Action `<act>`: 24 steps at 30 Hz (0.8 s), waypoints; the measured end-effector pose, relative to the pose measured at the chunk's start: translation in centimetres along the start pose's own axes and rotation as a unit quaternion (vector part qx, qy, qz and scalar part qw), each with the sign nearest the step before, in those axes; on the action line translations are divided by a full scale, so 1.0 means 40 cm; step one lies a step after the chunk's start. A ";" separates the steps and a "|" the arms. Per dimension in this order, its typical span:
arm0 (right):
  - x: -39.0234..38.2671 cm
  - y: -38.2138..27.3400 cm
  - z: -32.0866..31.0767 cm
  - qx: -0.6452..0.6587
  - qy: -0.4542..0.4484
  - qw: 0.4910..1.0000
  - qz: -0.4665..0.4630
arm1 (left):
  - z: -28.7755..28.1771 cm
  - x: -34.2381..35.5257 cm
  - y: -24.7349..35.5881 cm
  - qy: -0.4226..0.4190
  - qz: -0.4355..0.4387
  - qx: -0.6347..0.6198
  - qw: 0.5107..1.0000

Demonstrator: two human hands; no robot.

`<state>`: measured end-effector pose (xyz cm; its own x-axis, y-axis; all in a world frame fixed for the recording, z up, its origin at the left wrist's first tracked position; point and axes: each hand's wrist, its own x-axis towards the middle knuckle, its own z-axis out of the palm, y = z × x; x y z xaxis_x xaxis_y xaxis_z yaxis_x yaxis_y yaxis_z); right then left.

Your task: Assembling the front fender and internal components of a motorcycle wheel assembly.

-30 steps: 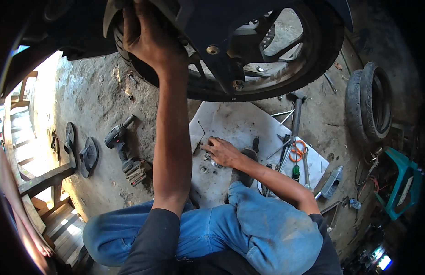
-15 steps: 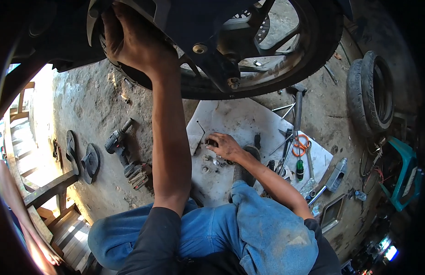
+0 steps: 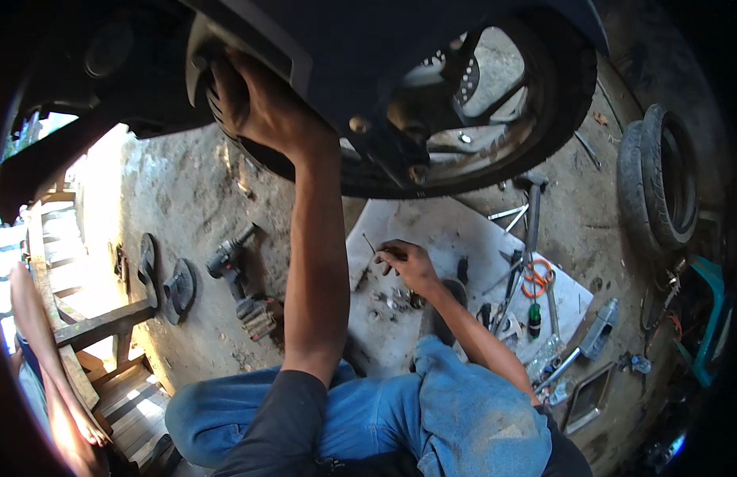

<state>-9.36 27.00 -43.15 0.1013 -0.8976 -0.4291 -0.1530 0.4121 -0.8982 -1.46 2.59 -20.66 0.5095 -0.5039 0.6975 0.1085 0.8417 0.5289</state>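
My left hand (image 3: 265,103) reaches up beside the motorcycle's dark front bodywork (image 3: 352,48), fingers bent at a grey trim edge above the tyre (image 3: 571,95); their tips are in shadow, so what they grip is unclear. The wheel's spokes and perforated disc show behind the fork. My right hand (image 3: 404,258) is curled over a white sheet (image 3: 416,226), its fingers closed around a small dark item I cannot make out. A thin bent rod (image 3: 370,245) lies beside those fingertips, and several small metal parts (image 3: 396,300) lie just below.
A cordless drill (image 3: 235,270) and sandals (image 3: 177,290) are left. Pliers, orange scissors (image 3: 535,282), a hammer (image 3: 532,211) and a green-handled screwdriver (image 3: 534,320) lie right, near spare tyres (image 3: 655,175) and a metal tray (image 3: 591,401). Another person's bare legs (image 3: 42,334) are by wooden slats.
The whole scene sits lower in the picture as the view shifts. My right hand has risen slightly and its fingers have curled round the dark item. My left hand stays at the bodywork.
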 end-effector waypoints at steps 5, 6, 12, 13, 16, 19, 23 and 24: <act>-0.039 -0.334 -0.096 0.367 0.145 0.916 -0.067 | -0.024 0.026 0.041 0.012 -0.194 -0.051 0.980; -0.046 -0.406 -0.132 0.366 0.143 0.917 -0.072 | -0.025 0.035 0.044 0.007 -0.197 -0.098 0.976; -0.046 -0.505 -0.232 0.013 0.243 0.963 -0.118 | 0.006 0.015 0.038 0.010 -0.135 -0.047 0.990; -0.054 -0.511 -0.234 0.080 0.225 0.965 -0.111 | 0.008 0.011 0.037 0.021 -0.120 -0.030 0.992; -0.061 -0.509 -0.228 0.151 0.213 0.959 -0.112 | 0.014 0.007 0.041 0.043 -0.123 0.031 0.991; -0.058 -0.500 -0.225 0.181 0.213 0.953 -0.115 | 0.000 0.012 0.044 0.039 -0.175 -0.048 0.983; -0.059 -0.541 -0.234 0.303 0.187 0.929 -0.101 | -0.019 0.015 0.037 0.004 -0.189 -0.060 0.980; -0.057 -0.564 -0.240 0.303 0.186 0.929 -0.105 | -0.010 0.011 0.038 0.025 -0.188 -0.057 0.980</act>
<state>-15.57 18.24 -21.00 -0.2978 -0.9135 -0.2773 0.4239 0.1337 -0.8958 -0.74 3.72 -19.74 0.4561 -0.7748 0.4377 0.3895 0.6161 0.6846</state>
